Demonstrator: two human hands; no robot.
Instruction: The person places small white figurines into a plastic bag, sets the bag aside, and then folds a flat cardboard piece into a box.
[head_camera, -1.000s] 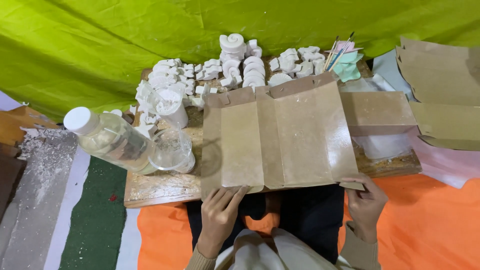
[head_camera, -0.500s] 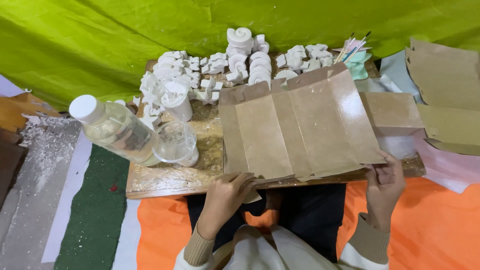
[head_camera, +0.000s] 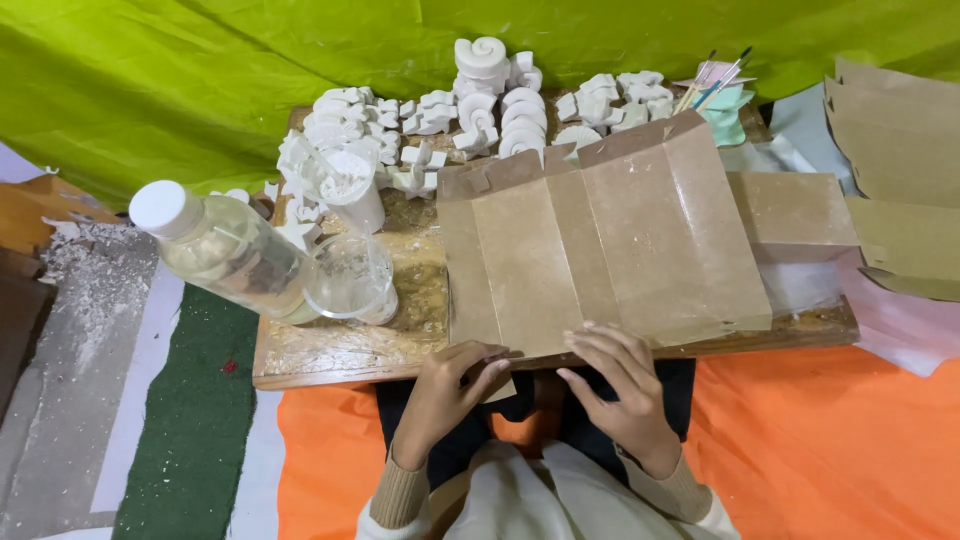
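**Cardboard sheet, near edge in hand**

Cardboard sheet (head_camera: 610, 250) lies creased and flat on the table (head_camera: 340, 350). Your left hand (head_camera: 450, 385) pinches its near-edge flap; your right hand (head_camera: 620, 385) rests open on that edge. You seem to be folding: next, press along the crease.

Under your hands lies a creased brown cardboard sheet (head_camera: 610, 240), partly glossy with tape. Beyond your left hand (head_camera: 445, 385), the rough, dusty wooden board (head_camera: 340, 350) carries a clear plastic bottle (head_camera: 225, 250) and matt white plaster pieces (head_camera: 480, 100).

1 head camera looks steeply down, fairly close, at the wooden board (head_camera: 340, 352), seemingly over the lap.
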